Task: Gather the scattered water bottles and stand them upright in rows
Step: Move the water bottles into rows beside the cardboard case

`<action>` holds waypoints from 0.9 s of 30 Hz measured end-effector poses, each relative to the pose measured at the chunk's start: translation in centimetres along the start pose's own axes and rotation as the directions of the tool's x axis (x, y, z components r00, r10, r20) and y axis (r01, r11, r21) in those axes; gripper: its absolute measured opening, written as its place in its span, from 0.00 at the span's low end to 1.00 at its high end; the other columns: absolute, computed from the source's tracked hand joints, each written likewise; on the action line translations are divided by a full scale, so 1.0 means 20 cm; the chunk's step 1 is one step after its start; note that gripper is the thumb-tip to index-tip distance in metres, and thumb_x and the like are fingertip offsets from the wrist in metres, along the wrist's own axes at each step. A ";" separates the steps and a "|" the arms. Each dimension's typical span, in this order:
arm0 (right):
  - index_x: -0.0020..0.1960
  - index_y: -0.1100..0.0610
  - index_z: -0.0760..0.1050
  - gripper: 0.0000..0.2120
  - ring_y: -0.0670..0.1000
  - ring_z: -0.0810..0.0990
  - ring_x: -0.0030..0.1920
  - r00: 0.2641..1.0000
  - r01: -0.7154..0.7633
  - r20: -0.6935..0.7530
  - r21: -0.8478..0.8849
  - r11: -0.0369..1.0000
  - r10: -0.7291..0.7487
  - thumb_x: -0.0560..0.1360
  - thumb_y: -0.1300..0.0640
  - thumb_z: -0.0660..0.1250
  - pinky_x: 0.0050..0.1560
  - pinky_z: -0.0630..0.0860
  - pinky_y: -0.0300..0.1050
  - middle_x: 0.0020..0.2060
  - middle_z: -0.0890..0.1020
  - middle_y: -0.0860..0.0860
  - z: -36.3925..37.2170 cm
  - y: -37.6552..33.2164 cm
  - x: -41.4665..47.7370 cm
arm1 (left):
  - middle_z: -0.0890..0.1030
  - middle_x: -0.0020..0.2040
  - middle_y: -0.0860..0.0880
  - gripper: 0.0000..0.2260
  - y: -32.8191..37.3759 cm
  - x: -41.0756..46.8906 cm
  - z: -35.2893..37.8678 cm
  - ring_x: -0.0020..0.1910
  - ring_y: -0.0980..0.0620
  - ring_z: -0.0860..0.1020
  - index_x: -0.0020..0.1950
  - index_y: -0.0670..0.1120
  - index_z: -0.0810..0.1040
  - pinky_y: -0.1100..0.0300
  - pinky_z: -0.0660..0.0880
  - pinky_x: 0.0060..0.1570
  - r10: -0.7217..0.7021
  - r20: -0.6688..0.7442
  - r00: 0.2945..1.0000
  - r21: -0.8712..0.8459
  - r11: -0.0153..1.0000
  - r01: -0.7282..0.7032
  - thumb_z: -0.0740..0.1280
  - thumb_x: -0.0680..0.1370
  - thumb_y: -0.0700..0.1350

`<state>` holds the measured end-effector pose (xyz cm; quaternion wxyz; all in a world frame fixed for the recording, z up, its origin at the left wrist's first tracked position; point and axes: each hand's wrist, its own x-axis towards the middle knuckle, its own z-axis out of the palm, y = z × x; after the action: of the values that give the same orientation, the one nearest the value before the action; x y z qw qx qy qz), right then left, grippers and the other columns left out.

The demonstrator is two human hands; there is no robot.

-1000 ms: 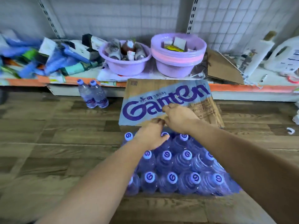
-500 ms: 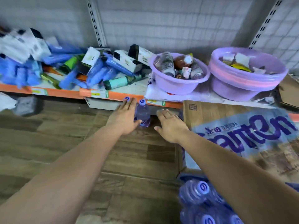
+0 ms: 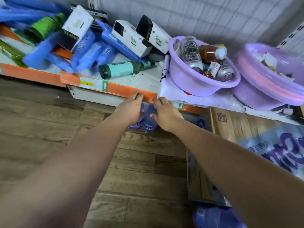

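Two clear water bottles with purple labels stand side by side on the wooden floor in front of the low shelf. My left hand (image 3: pixel 131 109) covers the top and left side of the left bottle (image 3: pixel 137 125). My right hand (image 3: pixel 166 114) rests against the right bottle (image 3: pixel 148 119), thumb on its side. Fingers of both hands are extended over the caps, so the caps are hidden. Whether either hand has closed on its bottle is unclear. The pack of upright bottles (image 3: pixel 215 218) shows at the bottom edge.
A cardboard box (image 3: pixel 230 125) with blue and purple print lies on the floor at right. The orange-edged shelf (image 3: pixel 115 90) holds blue packs, white boxes and a green roll. Two purple basins (image 3: pixel 197 79) with cans and jars sit on it at right.
Both hands have left the bottle pack and moved left and forward to the two bottles by the shelf. The view has swung left, and the hands now touch the bottles.
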<state>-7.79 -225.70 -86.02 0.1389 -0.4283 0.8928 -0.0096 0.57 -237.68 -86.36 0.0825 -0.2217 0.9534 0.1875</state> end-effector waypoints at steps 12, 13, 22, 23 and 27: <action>0.57 0.58 0.73 0.13 0.63 0.78 0.49 0.993 0.089 -0.097 0.220 0.971 -0.069 0.73 0.62 0.64 0.49 0.76 0.49 0.58 0.69 0.59 0.11 -0.02 -0.44 | 0.67 0.61 0.39 0.19 0.12 -0.54 0.14 0.53 0.34 0.77 0.62 0.40 0.67 0.45 0.74 0.51 -0.067 -0.077 0.995 0.169 0.982 0.079 0.66 0.73 0.37; 0.57 0.58 0.73 0.13 0.62 0.78 0.49 0.993 0.111 -0.073 0.221 0.969 -0.097 0.72 0.62 0.65 0.49 0.76 0.48 0.58 0.70 0.59 0.10 -0.04 -0.51 | 0.68 0.60 0.38 0.17 0.14 -0.61 0.15 0.54 0.34 0.76 0.61 0.39 0.68 0.45 0.73 0.51 -0.088 -0.077 0.993 0.160 0.982 0.099 0.65 0.73 0.37; 0.52 0.58 0.75 0.10 0.59 0.77 0.46 0.968 0.247 -0.046 0.295 0.923 -0.245 0.71 0.61 0.67 0.48 0.76 0.46 0.47 0.67 0.52 0.09 -0.09 -1.40 | 0.71 0.57 0.39 0.15 0.47 -1.41 0.28 0.55 0.37 0.76 0.58 0.40 0.72 0.47 0.74 0.55 -0.175 -0.086 0.981 0.106 0.977 0.183 0.65 0.72 0.38; 0.52 0.58 0.75 0.10 0.59 0.77 0.47 0.965 0.261 -0.050 0.299 0.918 -0.258 0.71 0.61 0.67 0.49 0.77 0.47 0.47 0.67 0.53 0.09 -0.09 -1.49 | 0.71 0.56 0.39 0.15 0.51 -1.50 0.29 0.54 0.37 0.76 0.58 0.39 0.72 0.48 0.74 0.55 -0.158 -0.098 0.983 0.116 0.979 0.169 0.66 0.72 0.38; 0.53 0.57 0.76 0.11 0.58 0.77 0.50 0.954 0.299 -0.078 0.288 0.910 -0.289 0.71 0.59 0.68 0.48 0.72 0.43 0.47 0.67 0.52 0.10 -0.09 -1.84 | 0.73 0.55 0.38 0.15 0.70 -1.86 0.30 0.55 0.38 0.75 0.57 0.39 0.74 0.51 0.73 0.55 -0.104 -0.113 0.988 0.139 0.983 0.119 0.67 0.71 0.38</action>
<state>15.94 -198.44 -78.85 0.1834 -0.5320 0.8087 -0.1712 27.70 -209.16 -78.54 0.0583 -0.2778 0.9536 0.1005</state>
